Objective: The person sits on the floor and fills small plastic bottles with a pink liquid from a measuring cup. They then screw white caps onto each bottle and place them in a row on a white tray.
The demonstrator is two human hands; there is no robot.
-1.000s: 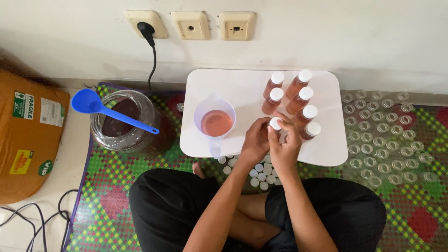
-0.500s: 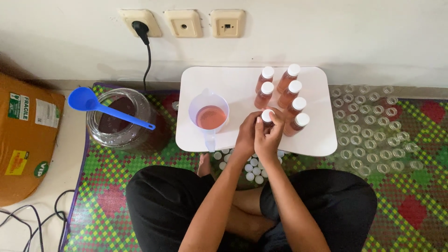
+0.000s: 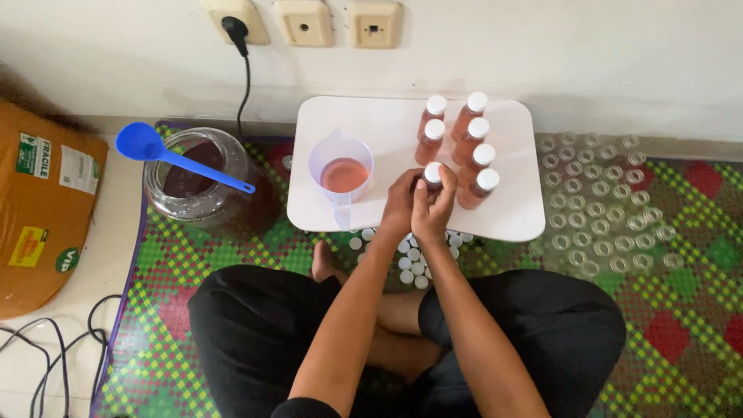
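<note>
On the near edge of a small white table (image 3: 387, 124), both hands meet around a single small bottle (image 3: 433, 177) of orange-pink liquid with a white cap. Left hand (image 3: 400, 205) is curled about the bottle's lower body from the left side, fingers closed on it; right hand (image 3: 435, 210) presses in from the right, its fingertips (image 3: 447, 176) drawn together at the cap. Bottle stands roughly upright, most of its body hidden by the two hands, so only the cap and a little of the neck show. Just beyond and to the right, six capped bottles (image 3: 464, 139) of the same kind stand in two short rows, close together, the nearest just beside the right hand. Left of the hands, on the same table, a white measuring jug (image 3: 340, 166) holds a shallow layer of the same liquid, spout toward the person. Below the table's near edge, loose white caps (image 3: 410, 259) lie scattered on the patterned mat (image 3: 224, 255), between the table and the person's crossed legs. Farther left, a glass jar (image 3: 203, 182) of dark liquid sits on the mat with a blue ladle (image 3: 155, 151) resting across its mouth. Rows of clear empty rings or lids (image 3: 596, 217) cover the mat to the right, well apart from the hands.
</note>
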